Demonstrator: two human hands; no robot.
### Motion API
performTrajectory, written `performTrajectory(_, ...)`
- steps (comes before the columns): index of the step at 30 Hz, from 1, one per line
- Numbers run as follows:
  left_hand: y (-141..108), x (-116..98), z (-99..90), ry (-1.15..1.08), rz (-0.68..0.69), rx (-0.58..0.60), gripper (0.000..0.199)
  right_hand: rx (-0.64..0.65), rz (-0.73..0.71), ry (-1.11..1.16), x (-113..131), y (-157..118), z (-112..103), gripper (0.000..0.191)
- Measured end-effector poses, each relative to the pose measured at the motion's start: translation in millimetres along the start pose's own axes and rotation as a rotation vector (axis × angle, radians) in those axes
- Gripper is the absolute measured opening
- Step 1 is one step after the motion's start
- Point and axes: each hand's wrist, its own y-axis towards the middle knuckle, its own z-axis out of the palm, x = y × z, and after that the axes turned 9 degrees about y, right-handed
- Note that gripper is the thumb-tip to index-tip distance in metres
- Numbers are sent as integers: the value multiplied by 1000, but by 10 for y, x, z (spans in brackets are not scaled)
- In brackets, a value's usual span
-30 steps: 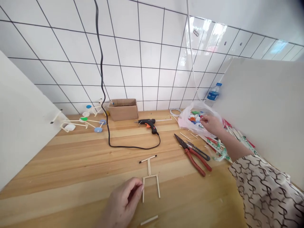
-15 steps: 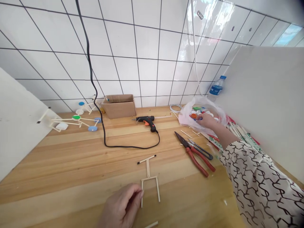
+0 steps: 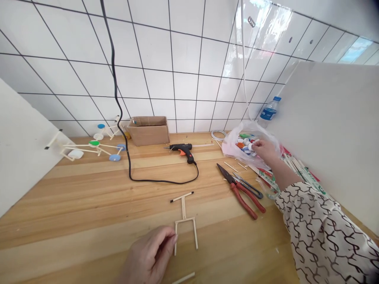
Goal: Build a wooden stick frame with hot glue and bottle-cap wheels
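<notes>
right hand: lifted slightly at plastic bag, fingertips seemingly pinching white cap, apparently selected
left hand: fingertips closed at stick frame's left leg
stick frame: on table

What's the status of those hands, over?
Left hand: touching stick frame. Right hand: pinching white cap at bag. Pliers: lying right of stick frame.

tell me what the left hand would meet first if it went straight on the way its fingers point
The left hand would probably meet the left leg of the stick frame, right by the fingertips; whether they touch it is unclear.
</notes>
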Motion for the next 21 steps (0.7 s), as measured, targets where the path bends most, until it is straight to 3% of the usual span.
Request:
performTrajectory(5,-16,12,2,-20,1,-27,16,-6,184,-74,-25,12,-43,29)
performTrajectory(9,-6,-2,-6,-18,-6,-36,19,-5,241,-115,-6,21,-23,29)
performTrajectory(21,-1,-6,-15,7,-39,-8,24,235,78,-287,154,-51,34,27)
